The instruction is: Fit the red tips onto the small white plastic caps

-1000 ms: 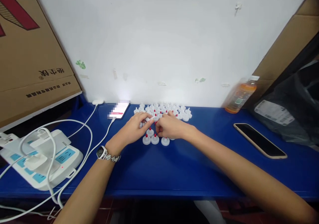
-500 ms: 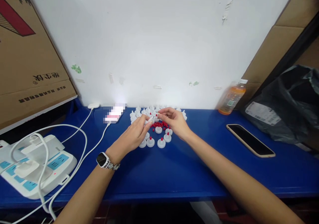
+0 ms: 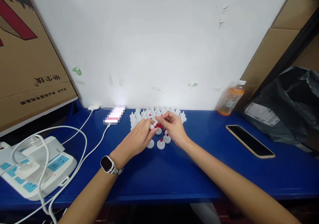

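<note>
My left hand (image 3: 141, 134) pinches a white nozzle cap (image 3: 153, 124), held tilted just above the table. Close beside it, the thumb and fingers of my right hand (image 3: 173, 127) are pressed together at the cap's upper end; whatever is between them is too small to make out. Beneath my hands lies a pile of small red tips (image 3: 159, 126), partly covered by the fingers. Nearer to me stand several white caps with red tips fitted, one of them a finished-looking cap (image 3: 160, 144). Behind, many plain white caps (image 3: 183, 116) crowd against the wall.
On the left of the blue table (image 3: 159, 177) are a power strip (image 3: 62, 176) with looping white cables and a lit phone (image 3: 116, 114). To the right lie another phone (image 3: 250, 141), an orange drink bottle (image 3: 231, 98) and a dark plastic bag (image 3: 284, 108). A cardboard box (image 3: 32, 61) leans at far left.
My right hand has moved slightly down and left, bringing its fingertips to the white cap in my left hand. My left hand has turned a little and shifted right.
</note>
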A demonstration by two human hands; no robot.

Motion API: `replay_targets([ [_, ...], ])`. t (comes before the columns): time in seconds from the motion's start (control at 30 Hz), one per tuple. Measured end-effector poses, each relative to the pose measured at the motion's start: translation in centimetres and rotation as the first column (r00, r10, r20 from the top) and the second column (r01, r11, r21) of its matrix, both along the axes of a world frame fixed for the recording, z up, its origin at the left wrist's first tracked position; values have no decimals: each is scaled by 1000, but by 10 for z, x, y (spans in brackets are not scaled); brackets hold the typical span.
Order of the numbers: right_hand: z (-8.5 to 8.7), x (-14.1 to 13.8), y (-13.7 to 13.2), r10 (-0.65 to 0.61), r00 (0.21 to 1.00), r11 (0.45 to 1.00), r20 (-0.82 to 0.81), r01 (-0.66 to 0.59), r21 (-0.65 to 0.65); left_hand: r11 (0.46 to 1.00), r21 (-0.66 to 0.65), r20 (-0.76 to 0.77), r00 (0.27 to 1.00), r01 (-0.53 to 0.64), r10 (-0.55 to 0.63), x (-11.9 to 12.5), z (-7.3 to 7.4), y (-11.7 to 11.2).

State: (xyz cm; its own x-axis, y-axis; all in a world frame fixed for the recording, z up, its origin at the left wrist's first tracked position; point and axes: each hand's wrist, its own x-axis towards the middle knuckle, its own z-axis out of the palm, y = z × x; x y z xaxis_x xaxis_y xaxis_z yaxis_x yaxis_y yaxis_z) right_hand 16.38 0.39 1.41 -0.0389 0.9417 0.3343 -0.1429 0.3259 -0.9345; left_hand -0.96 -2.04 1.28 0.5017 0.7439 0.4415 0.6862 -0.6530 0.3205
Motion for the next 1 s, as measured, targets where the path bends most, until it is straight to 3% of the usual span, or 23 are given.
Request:
replay_targets([
  [0.27, 9, 10, -3, 129, 989, 992, 65, -129, -10, 1000, 0, -3, 1000, 7, -7, 4, 1, -1],
  [0.47, 13, 14, -5, 97, 994, 995, 42, -99, 29, 998, -37, 41, 998, 48, -47, 13, 10, 0],
  [0.8, 20, 76, -20, -9, 993, 997, 120, 0, 78, 955, -180, 139, 967, 235, -212, 70, 19, 6],
  [0.9, 24, 105, -19, -151, 946, 975, 287, 94, 203, 958, -178, 130, 970, 224, -203, 85, 28, 15],
  [1.0, 16, 133, -8, -391, 790, 912, 472, 261, 317, 970, -138, 103, 977, 199, -186, 93, 31, 29],
])
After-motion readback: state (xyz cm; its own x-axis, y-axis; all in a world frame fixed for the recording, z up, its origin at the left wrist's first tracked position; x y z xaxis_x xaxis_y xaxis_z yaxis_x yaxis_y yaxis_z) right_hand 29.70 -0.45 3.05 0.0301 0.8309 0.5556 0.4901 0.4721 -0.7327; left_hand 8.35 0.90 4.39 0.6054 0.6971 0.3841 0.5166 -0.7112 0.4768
